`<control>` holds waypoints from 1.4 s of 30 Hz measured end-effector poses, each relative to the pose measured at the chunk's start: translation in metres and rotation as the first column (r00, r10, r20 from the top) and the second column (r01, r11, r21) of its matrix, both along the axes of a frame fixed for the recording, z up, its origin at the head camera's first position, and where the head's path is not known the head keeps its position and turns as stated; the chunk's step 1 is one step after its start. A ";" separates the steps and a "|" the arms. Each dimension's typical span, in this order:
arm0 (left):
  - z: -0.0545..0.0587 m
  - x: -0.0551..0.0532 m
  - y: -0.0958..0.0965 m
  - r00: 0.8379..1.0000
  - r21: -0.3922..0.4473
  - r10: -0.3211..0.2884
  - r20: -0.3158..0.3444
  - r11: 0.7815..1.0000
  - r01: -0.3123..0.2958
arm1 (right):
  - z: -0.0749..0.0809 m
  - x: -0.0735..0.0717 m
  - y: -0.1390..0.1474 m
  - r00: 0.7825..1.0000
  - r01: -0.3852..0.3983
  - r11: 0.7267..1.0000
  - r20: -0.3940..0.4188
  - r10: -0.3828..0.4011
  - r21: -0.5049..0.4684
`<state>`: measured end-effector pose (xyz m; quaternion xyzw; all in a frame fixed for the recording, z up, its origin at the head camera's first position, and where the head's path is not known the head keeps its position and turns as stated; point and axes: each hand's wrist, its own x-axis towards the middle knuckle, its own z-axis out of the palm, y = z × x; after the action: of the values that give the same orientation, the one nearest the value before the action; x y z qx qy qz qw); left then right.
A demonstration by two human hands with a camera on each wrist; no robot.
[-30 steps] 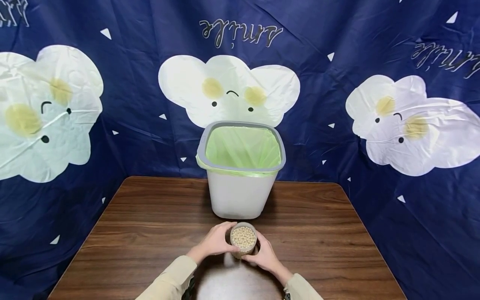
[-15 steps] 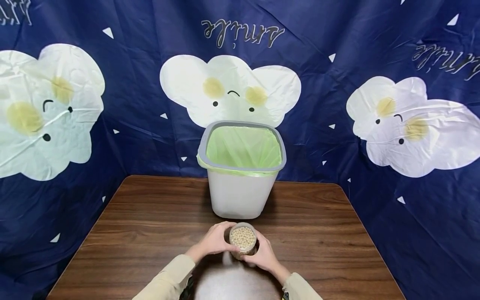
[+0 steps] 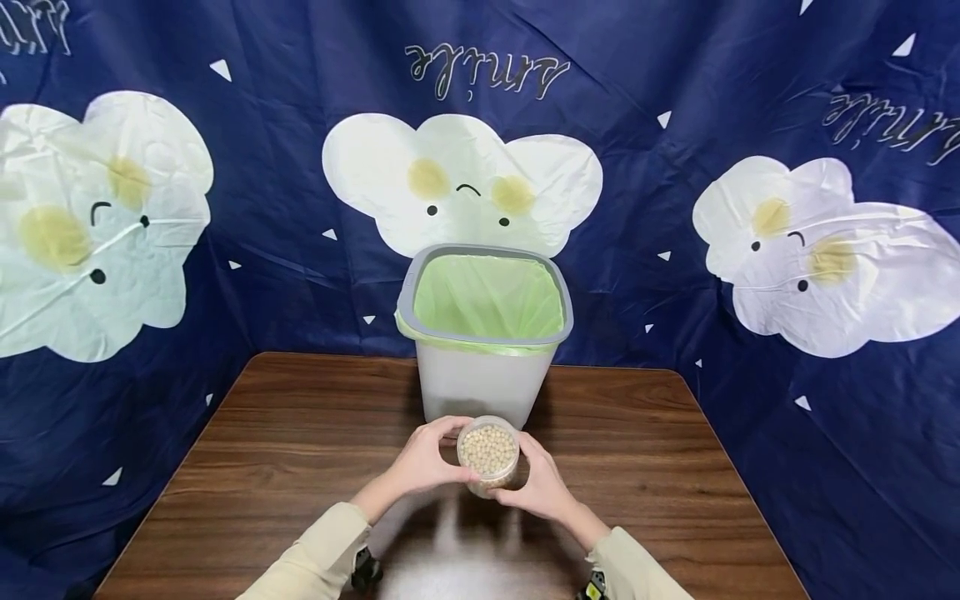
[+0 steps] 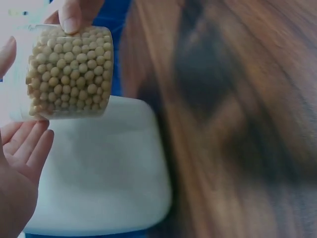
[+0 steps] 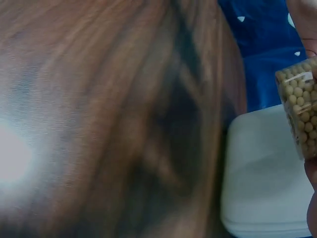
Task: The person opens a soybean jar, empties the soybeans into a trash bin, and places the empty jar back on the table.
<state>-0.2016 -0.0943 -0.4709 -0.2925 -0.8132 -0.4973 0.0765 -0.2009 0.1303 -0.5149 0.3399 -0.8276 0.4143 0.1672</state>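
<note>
A clear round jar (image 3: 487, 450) full of round beige beans is held up between both hands, in front of the trash can. My left hand (image 3: 429, 460) grips its left side, fingers behind and thumb at the front. From the right, my right hand (image 3: 545, 483) grips it the same way. In the left wrist view the jar (image 4: 72, 72) lies sideways across the picture, beans packed against its wall, the tabletop well apart from it. Only part of the jar (image 5: 300, 109) enters the right wrist view, at the right edge.
A whitish trash can (image 3: 480, 379) with a grey rim and a green liner bag (image 3: 487, 296) stands at the back middle of the brown wooden table (image 3: 300, 433). Dark blue cloth (image 3: 637, 67) with cloud prints hangs around the back and sides.
Both hands have raised the jar off the table and carried it slightly forward, so it now overlaps the bottom of the trash can in the head view. Half a second ago it was lower.
</note>
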 end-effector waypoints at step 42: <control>0.102 0.001 -0.007 0.994 0.056 -0.077 0.082 0.996 0.072 | 0.103 -0.012 -0.012 0.990 -0.129 0.983 -0.081 0.119 -0.128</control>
<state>-0.2011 -0.1012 -0.3693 -0.2993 -0.7908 -0.5330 0.0315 -0.2124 0.1178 -0.4123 0.3938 -0.7686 0.4655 0.1936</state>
